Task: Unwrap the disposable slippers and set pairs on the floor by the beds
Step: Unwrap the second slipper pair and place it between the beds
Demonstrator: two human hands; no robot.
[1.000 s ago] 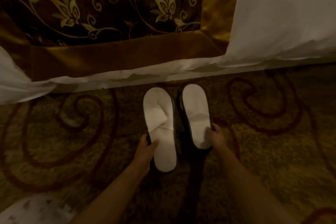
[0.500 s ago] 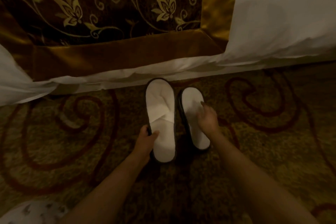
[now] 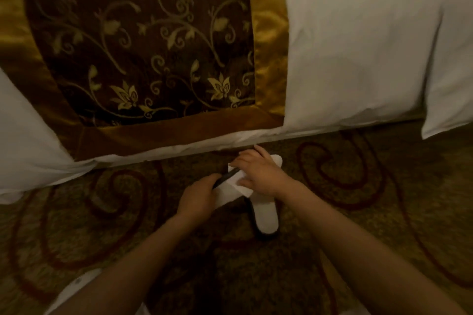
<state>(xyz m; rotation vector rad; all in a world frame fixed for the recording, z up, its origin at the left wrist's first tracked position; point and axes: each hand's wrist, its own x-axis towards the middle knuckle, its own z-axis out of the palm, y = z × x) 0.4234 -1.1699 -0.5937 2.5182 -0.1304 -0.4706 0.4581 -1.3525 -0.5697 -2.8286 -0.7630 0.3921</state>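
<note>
- Slippers are seen on the patterned carpet (image 3: 384,212), close to the foot of the bed (image 3: 345,46).
- One white slipper (image 3: 265,217) lies flat on the carpet, sole down, its heel end toward the camera and a dark sole edge showing along its left side.
- A second white slipper (image 3: 230,186) is lifted and tilted on its side, its dark sole edge turned upward; it crosses over the front part of the flat one.
- The tilted slipper is gripped by the left hand (image 3: 198,195), whose fingers are closed around its near end.
- The right hand (image 3: 258,174) is laid over the front of both slippers, fingers bent and pressed on the white fabric; whether anything is actually pinched cannot be told.
- A brown floral bed runner (image 3: 143,59) with a gold satin border is draped over the white bedding, and its lower edge hangs just behind the hands.
- No wrapper or container can be made out in the dim, blurred view.
</note>
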